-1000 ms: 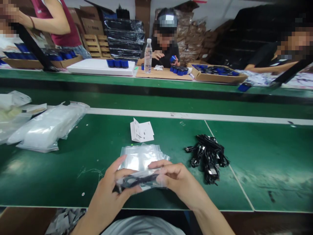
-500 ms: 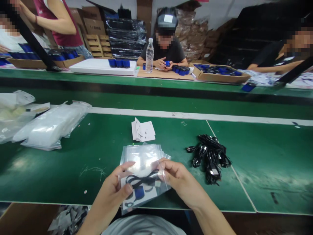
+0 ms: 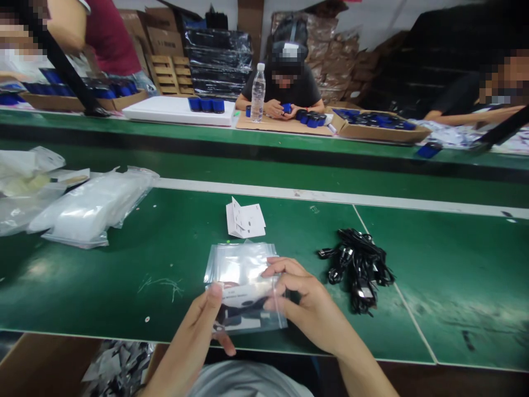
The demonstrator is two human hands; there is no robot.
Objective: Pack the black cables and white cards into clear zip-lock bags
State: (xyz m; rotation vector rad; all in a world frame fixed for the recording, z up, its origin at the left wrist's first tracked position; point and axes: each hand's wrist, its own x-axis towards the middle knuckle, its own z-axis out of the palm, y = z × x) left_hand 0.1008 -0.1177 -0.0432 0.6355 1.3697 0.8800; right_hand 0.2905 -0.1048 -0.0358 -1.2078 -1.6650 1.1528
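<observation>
As the left hand (image 3: 188,339) and right hand (image 3: 309,306) meet over the counter (image 3: 103,289), fingers (image 3: 283,267) clamp a limp, slippery zip bag (image 3: 250,317). Light film, best held at its edges

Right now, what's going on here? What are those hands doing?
A person's left hand and right hand hold a clear zip bag with a printed card inside, just over a stack of clear bags on a green workbench. A bundle of black cables lies to the right, and folded white leaflets lie ahead. At the far bench, a co-worker handles a small blue item.
</observation>
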